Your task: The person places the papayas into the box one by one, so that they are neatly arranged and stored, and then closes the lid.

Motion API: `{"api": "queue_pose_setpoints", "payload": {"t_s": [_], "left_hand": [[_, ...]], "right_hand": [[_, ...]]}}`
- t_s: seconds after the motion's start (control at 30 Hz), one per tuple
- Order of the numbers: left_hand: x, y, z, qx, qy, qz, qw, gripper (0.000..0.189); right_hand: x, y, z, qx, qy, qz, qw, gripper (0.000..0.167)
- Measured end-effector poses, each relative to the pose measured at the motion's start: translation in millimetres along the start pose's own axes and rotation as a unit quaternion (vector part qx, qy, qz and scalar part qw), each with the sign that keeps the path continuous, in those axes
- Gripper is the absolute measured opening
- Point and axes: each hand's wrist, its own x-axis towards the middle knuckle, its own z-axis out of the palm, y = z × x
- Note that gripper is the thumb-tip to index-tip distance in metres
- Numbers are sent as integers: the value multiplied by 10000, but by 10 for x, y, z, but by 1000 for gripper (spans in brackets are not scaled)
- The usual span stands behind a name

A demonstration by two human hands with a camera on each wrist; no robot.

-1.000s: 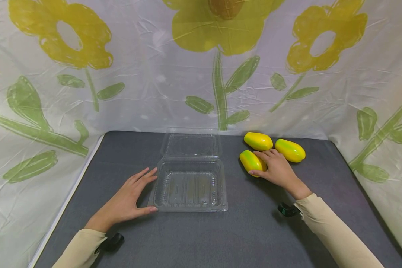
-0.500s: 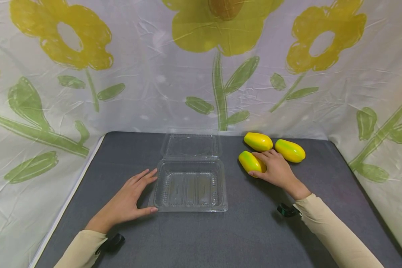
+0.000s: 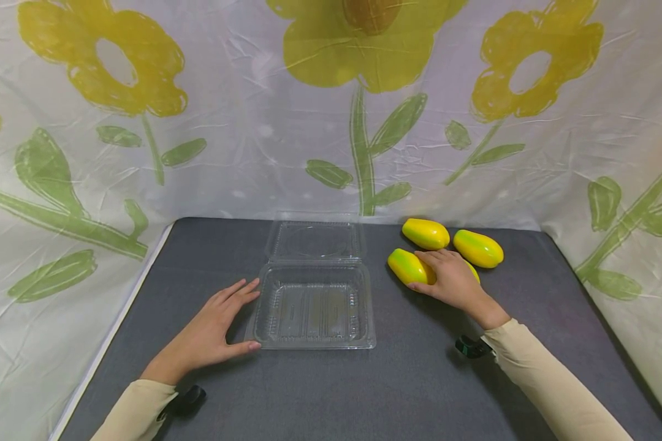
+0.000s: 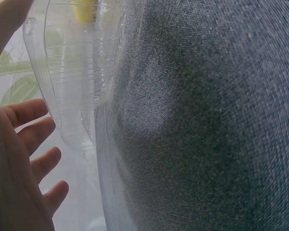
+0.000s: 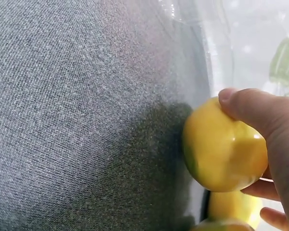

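My right hand [image 3: 448,275] grips a glossy yellow-green papaya [image 3: 407,267], thumb on the near side and fingers over the far side. The right wrist view shows this papaya [image 5: 221,149] end-on, with the thumb on its skin and a shadow on the cloth beside it. My left hand [image 3: 212,327] has its fingers spread and relaxed at the left edge of a clear plastic clamshell box [image 3: 371,306]. Its thumb and fingertips are right at the box's rim. In the left wrist view the separate fingers [image 4: 41,137] lie along the clear wall. The box's lid [image 3: 315,239] lies folded back.
Two more papayas, one at the back [image 3: 426,234] and one to the right [image 3: 479,248], lie close behind my right hand. Part of another papaya [image 3: 472,271] shows past the knuckles. A flower-printed curtain [image 3: 243,122] borders the dark grey tabletop [image 3: 331,398].
My right hand has shifted slightly left with the papaya, and another yellow papaya has come into sight behind the hand. The left hand and the box have stayed in place.
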Motion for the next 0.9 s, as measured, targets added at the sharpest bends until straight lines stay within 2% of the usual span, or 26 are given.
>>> {"api": "queue_pose_setpoints", "payload": {"t_s": [0.27, 0.53, 0.9], "left_hand": [[-3, 12, -7, 37, -10, -29, 10000, 91], [-5, 11, -8, 52, -10, -27, 10000, 91], [-7, 12, -11, 76, -34, -27, 10000, 91]], "right_hand": [[21, -16, -24, 5, 14, -134, 9999, 74], [46, -34, -54, 409, 106, -337, 9985, 71], [79, -95, -89, 727, 94, -344, 9967, 68]]}}
